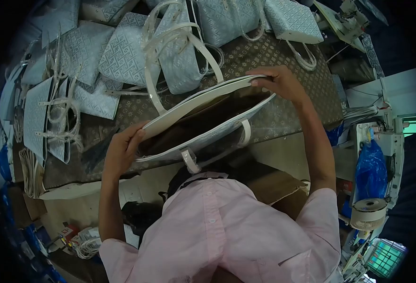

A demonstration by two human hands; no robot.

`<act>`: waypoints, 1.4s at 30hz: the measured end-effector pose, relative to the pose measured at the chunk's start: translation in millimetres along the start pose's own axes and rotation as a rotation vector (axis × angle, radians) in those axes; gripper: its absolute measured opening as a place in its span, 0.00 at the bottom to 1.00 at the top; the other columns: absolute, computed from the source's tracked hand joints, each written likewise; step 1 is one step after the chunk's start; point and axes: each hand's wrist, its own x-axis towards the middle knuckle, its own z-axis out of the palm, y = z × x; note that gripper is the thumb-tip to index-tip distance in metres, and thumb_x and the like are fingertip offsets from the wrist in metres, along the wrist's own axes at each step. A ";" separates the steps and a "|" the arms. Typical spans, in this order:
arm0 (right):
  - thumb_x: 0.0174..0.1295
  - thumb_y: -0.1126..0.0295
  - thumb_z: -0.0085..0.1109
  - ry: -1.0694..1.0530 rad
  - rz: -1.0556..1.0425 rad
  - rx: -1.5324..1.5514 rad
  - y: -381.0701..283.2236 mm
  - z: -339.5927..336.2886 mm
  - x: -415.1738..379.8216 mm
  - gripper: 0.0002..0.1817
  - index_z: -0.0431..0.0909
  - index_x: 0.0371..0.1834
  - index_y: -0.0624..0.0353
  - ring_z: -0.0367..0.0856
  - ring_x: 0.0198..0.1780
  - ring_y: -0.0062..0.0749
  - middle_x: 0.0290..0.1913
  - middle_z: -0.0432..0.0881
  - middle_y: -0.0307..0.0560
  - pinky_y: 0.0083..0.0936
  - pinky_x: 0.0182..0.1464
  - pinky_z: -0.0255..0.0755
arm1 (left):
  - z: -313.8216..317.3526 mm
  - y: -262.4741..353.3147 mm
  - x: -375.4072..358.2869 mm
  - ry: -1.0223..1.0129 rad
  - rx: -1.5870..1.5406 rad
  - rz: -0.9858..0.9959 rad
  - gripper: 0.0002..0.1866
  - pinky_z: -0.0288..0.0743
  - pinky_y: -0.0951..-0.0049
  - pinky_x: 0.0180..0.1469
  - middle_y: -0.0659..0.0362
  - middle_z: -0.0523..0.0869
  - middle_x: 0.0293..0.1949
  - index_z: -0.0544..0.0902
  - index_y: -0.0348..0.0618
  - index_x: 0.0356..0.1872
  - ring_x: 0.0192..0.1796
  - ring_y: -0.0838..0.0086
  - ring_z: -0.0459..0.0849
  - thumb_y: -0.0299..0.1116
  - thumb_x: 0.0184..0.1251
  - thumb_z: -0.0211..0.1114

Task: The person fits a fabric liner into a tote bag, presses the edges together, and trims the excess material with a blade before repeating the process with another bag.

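Note:
A pale patterned handbag [203, 134] hangs open-mouthed between my hands at the table's front edge. Its dark lining shows inside, and its white handles stick out at the front and back. My left hand [125, 150] grips the rim at the left corner, thumb on the inside face. At the far right corner, my right hand [279, 83] pinches the rim between thumb and fingers. Just behind it lie more silvery bags [177, 59] with clear-wrapped handles.
The brown patterned table [293, 113] carries several silvery bags [130, 47] along its back and left. An open cardboard box [274, 186] stands below its front edge. At right is a sewing machine [393, 141] with a blue plastic bag [372, 167].

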 end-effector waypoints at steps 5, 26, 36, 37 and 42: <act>0.58 0.66 0.64 -0.031 -0.129 -0.302 2.7 -6.5 3.2 0.13 0.83 0.47 0.53 0.79 0.27 0.26 0.35 0.86 0.45 0.22 0.34 0.72 | -6.3 6.0 1.5 -0.110 0.242 0.039 0.13 0.74 0.69 0.35 0.47 0.84 0.35 0.80 0.40 0.51 0.29 0.66 0.81 0.33 0.71 0.55; 0.65 0.72 0.55 0.015 -0.323 -0.134 17.2 -3.0 -2.1 0.15 0.80 0.54 0.46 0.79 0.34 0.22 0.42 0.85 0.42 0.21 0.36 0.73 | 2.6 5.6 18.7 -0.060 0.985 0.636 0.35 0.75 0.70 0.28 0.58 0.77 0.37 0.63 0.50 0.69 0.29 0.68 0.81 0.23 0.57 0.58; 0.61 0.83 0.53 0.029 -0.381 -0.324 10.3 -4.7 -5.3 0.21 0.81 0.53 0.48 0.83 0.40 0.32 0.45 0.83 0.45 0.25 0.37 0.78 | 9.4 9.1 24.3 0.035 0.960 0.713 0.33 0.73 0.72 0.25 0.60 0.76 0.31 0.67 0.51 0.67 0.26 0.71 0.78 0.24 0.56 0.58; 0.61 0.83 0.53 0.024 -0.382 -0.312 10.4 -4.6 -4.6 0.21 0.81 0.53 0.48 0.83 0.40 0.31 0.45 0.83 0.46 0.26 0.36 0.78 | 8.4 10.9 24.6 0.030 0.962 0.725 0.33 0.73 0.72 0.25 0.60 0.76 0.31 0.67 0.52 0.67 0.26 0.71 0.78 0.25 0.56 0.59; 0.60 0.83 0.54 0.037 -0.375 -0.383 10.3 -2.0 -4.4 0.21 0.81 0.53 0.48 0.83 0.40 0.33 0.44 0.84 0.46 0.26 0.36 0.77 | 4.7 4.4 28.9 0.009 0.894 0.707 0.33 0.72 0.73 0.25 0.60 0.75 0.31 0.68 0.52 0.67 0.26 0.72 0.78 0.26 0.56 0.58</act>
